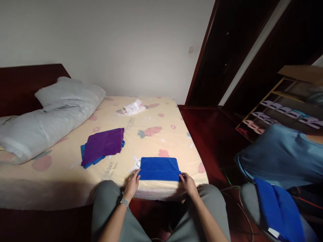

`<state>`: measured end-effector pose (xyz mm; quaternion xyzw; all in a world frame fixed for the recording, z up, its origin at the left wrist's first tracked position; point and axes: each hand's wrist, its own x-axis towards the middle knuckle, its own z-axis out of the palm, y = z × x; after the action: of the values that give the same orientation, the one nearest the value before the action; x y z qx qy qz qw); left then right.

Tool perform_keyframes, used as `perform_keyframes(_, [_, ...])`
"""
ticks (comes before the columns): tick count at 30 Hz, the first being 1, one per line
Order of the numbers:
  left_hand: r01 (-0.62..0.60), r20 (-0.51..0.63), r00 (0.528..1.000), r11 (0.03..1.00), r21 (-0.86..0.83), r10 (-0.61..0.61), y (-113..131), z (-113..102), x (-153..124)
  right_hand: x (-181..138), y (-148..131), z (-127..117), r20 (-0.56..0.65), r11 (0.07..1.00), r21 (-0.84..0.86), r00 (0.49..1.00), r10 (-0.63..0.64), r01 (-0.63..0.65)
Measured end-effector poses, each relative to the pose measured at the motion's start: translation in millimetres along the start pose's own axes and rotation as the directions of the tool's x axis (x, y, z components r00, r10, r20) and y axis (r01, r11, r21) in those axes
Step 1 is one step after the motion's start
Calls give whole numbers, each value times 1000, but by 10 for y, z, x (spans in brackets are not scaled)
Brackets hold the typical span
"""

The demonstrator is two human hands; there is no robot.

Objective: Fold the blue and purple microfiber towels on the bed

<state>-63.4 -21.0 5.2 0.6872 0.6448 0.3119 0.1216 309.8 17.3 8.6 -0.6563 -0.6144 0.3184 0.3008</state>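
Note:
A folded blue towel lies flat near the front edge of the bed, a small white tag showing at its left side. My left hand pinches the towel's near left corner. At the near right corner, my right hand grips the cloth between thumb and fingers. Further left on the bed rests a small stack, a purple towel on top with blue cloth sticking out beneath it.
A crumpled white plastic bag sits toward the back of the patterned bed sheet. The grey quilt is bunched at left. On the right, another blue towel drapes over a seat, before a shoe rack.

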Motion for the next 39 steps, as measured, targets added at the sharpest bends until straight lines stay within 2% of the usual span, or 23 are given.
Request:
perform_keyframes(4, [-62,24,998,980,187,58,59,-75,-6,-13,13,45,-2,997,-63,999,-45,45])
perform_keyframes(7, [-97,4,995,943,318,101,187,-121,14,-16,14,67,-44,972,-211,992,-117,105])
perform_keyframes(9, [-180,20,982,916,358,186,313,-117,33,-26,-19,64,-110,928,-344,976,-187,140])
perform_keyframes(12, [-350,108,936,860,371,335,505,-41,41,-73,-161,68,-181,839,-504,924,-336,206])
perform_keyframes(14, [-437,174,900,823,364,400,587,41,27,-124,-297,118,-103,767,-541,878,-467,344])
perform_keyframes(16, [-486,226,874,798,356,431,612,122,5,-175,-415,221,46,673,-534,813,-581,511])
perform_keyframes(18, [-503,260,862,791,348,434,586,179,-13,-209,-464,351,158,596,-528,759,-632,605])
perform_keyframes(19, [-505,273,860,792,342,430,562,194,-18,-216,-458,411,190,575,-532,749,-635,622])
perform_keyframes(24, [-485,326,860,829,280,393,425,138,-15,-196,-235,509,254,582,-535,774,-580,612])
perform_keyframes(29, [-426,364,869,882,203,336,257,-16,6,-153,19,309,267,631,-514,807,-527,581])
perform_keyframes(33, [-383,401,860,918,100,315,73,-125,58,-79,169,89,315,708,-465,847,-428,531])
perform_keyframes(36, [-275,364,897,961,16,250,-25,-168,115,-37,201,-43,298,783,-423,886,-356,457])
perform_keyframes(39, [-146,257,953,987,-63,158,-41,-182,167,-18,147,-98,224,831,-376,911,-347,409])
